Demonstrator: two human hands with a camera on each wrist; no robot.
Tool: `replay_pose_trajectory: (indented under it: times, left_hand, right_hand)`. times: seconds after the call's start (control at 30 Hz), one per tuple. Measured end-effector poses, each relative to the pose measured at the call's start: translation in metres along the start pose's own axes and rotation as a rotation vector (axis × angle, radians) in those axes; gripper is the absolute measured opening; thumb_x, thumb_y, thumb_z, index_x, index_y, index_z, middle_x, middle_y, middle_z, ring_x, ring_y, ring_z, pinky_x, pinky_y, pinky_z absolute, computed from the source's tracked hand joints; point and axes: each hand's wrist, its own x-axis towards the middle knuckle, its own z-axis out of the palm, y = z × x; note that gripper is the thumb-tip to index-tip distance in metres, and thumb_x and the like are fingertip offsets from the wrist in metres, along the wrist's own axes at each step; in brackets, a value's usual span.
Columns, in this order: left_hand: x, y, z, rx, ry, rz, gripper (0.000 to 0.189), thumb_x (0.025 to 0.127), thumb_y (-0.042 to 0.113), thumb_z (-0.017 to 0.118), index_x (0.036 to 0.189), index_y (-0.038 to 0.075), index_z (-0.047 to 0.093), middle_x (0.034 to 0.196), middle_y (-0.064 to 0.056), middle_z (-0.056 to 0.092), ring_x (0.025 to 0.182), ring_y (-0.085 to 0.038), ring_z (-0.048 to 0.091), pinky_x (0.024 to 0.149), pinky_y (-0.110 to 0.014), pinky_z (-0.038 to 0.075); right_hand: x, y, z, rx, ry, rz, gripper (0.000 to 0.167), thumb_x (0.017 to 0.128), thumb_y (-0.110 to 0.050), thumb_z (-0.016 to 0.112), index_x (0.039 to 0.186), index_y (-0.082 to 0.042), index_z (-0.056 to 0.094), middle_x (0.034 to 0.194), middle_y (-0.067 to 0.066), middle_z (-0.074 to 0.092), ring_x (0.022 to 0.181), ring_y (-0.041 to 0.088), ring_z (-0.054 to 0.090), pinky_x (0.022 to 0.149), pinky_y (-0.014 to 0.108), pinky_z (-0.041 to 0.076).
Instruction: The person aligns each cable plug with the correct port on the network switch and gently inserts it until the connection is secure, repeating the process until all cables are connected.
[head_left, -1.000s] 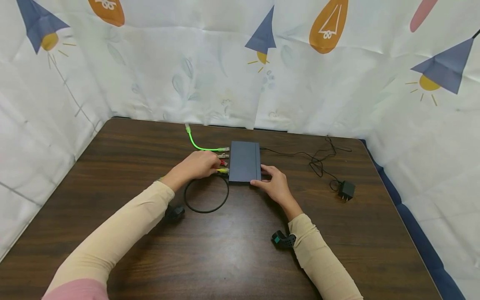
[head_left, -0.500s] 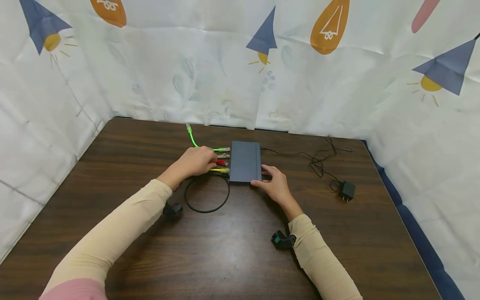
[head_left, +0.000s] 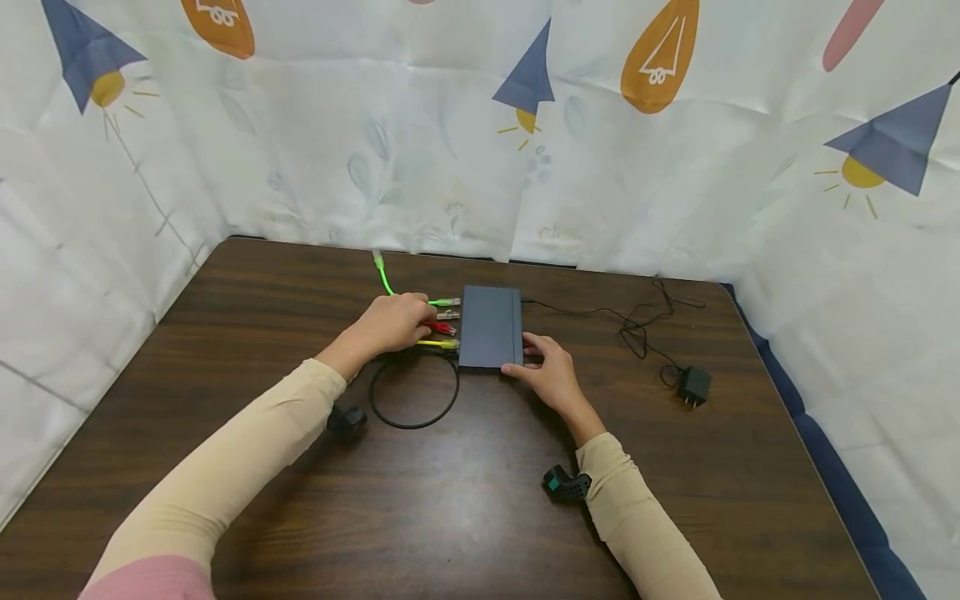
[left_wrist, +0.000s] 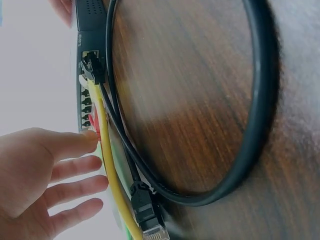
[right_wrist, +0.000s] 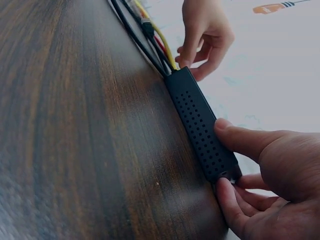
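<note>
A dark flat network switch [head_left: 491,327] lies on the wooden table, its row of ports facing left. My left hand [head_left: 386,323] pinches a red network cable [left_wrist: 95,125] between thumb and forefinger, the plug close before the ports; the other fingers are spread apart. Beside it, a yellow cable [left_wrist: 109,155] and a black cable [left_wrist: 257,110] run into neighbouring ports. My right hand [head_left: 552,372] grips the switch at its near right corner, thumb [right_wrist: 227,126] on the top edge and fingers around the back side.
A green cable [head_left: 381,271] and a pale plug [head_left: 447,315] lie on the port side, farther back. The black cable's loose plug [left_wrist: 145,205] rests by its loop. A thin cord leads right to a power adapter [head_left: 693,386]. A printed curtain [head_left: 442,150] hangs behind the table.
My left hand has drawn a little to the left, away from the ports, uncovering more of the red and yellow cables. The right hand stays on the switch.
</note>
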Motion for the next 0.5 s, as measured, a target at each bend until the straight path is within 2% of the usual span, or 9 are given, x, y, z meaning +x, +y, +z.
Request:
replay_pose_trajectory:
  times: [0.5]
  left_hand:
    - [0.0081,0.0037,0.0058,0.013,0.014,0.002,0.005,0.089,0.019,0.069,0.091,0.016,0.072,0.083,-0.002,0.059,0.065,-0.018,0.055,0.054,-0.035,0.044]
  right_hand:
    - [0.0019,0.0031,0.0003,0.0,-0.002,0.003,0.073,0.08,-0.025,0.079,0.143,-0.009,0.047,0.138,0.012,0.051,0.119,0.028,0.059,0.092,0.037,0.054]
